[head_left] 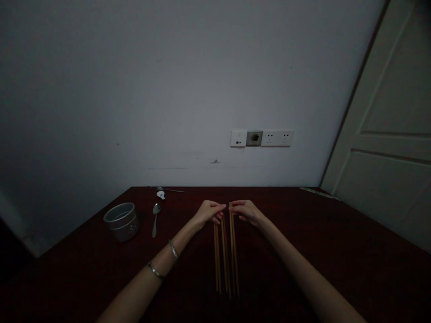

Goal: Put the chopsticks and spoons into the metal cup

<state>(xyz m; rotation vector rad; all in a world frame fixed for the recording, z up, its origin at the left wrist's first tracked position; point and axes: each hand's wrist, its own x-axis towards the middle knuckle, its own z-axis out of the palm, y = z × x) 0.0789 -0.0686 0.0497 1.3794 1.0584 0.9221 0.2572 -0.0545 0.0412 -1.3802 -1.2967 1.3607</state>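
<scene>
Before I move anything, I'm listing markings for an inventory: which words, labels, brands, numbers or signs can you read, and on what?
No text can be read.
Gray cup: pale marks, too small and blurred.
Small white piece: bluish mark, too small.
Wall sockets: no legible lettering.

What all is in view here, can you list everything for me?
Wall: one, grey, behind
Table: one, dark red, below
Door: one, pale, right
Wall plates: four, three white, one darker, above table
Pot: one, grey, table's left
Spoons: two, silvery, right of pot and near wall
Small piece: one, white, between spoons
Strip: one, pale, back right
Chopsticks: about six, light brown, centre
Bracelets: two, silvery, left arm
Left hand, right hand: one each, bare, at chopstick tops
</scene>
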